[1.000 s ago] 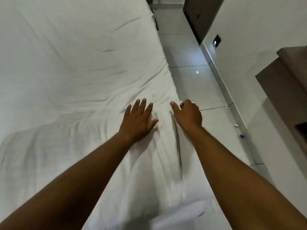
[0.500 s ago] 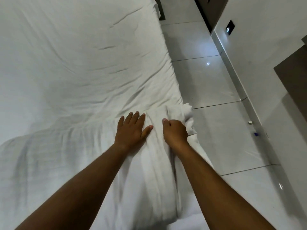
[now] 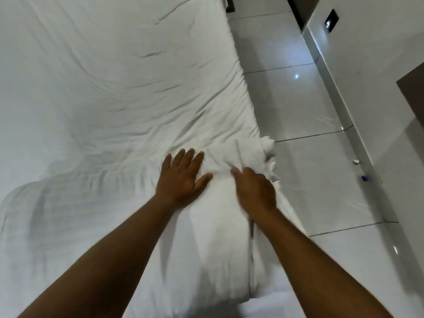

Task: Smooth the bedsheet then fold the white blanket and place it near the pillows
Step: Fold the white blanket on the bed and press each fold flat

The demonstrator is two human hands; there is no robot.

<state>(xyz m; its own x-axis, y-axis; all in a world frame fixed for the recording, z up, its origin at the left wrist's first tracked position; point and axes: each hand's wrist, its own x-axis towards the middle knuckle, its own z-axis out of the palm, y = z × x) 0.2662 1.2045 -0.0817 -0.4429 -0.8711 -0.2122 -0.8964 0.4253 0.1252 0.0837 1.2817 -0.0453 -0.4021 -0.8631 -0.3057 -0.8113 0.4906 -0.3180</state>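
The white bedsheet (image 3: 114,88) covers the mattress and shows long creases across its middle. The white blanket (image 3: 68,214) lies over the near part of the bed, and its corner (image 3: 259,152) is bunched up at the bed's right edge. My left hand (image 3: 183,177) lies flat on the blanket, fingers spread, palm down. Just to its right, my right hand (image 3: 254,191) is curled with its fingers closed into the bunched blanket fabric at the edge. No pillows are in view.
A glossy white tiled floor (image 3: 298,111) runs along the bed's right side. A white wall with a dark switch plate (image 3: 331,20) stands to the right, and dark furniture (image 3: 413,88) at the far right. Small bits of litter (image 3: 364,178) lie by the skirting.
Both hands have drawn back toward me along the bed's right edge. My right hand closed on the blanket's edge and pulled it up into a bunch.
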